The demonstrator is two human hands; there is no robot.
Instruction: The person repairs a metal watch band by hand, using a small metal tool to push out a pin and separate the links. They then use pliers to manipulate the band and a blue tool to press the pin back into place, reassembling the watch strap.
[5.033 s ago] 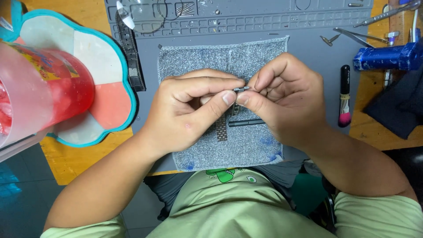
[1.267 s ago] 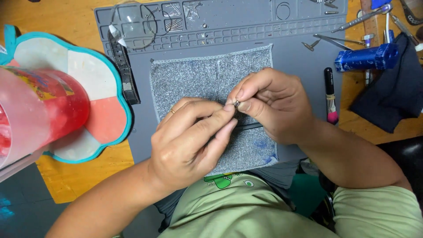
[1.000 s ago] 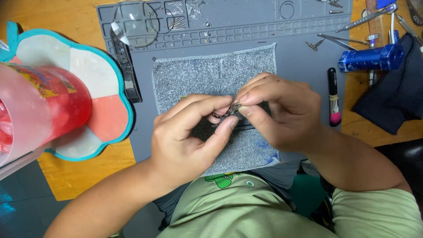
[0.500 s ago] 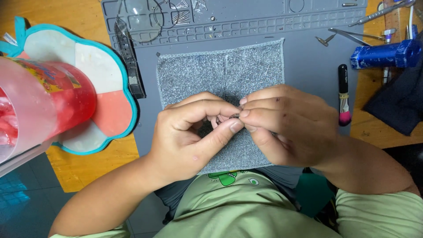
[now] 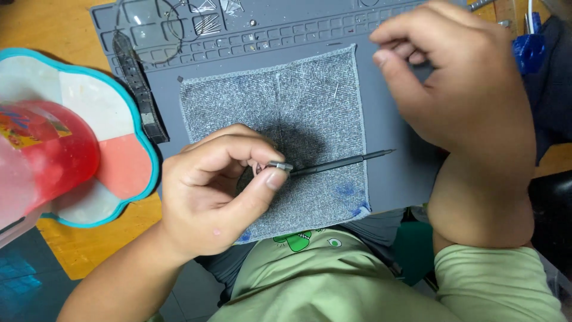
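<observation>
Head view: your left hand point(image 5: 211, 191) pinches a small metal part point(image 5: 279, 166) between thumb and forefinger, above the grey cloth point(image 5: 298, 113) near its front edge. Keep that pinch steady. Your right hand point(image 5: 462, 89), loosely curled and empty, hovers over the mat's point(image 5: 393, 173) right edge, beyond the thin tool point(image 5: 345, 161) lying on the cloth.

Rough grey woven cloth point(image 5: 286, 119) on a matt rubbery mat point(image 5: 393, 179) — beside it, glossy red plastic cup point(image 5: 47, 155), wooden desk point(image 5: 53, 24).
</observation>
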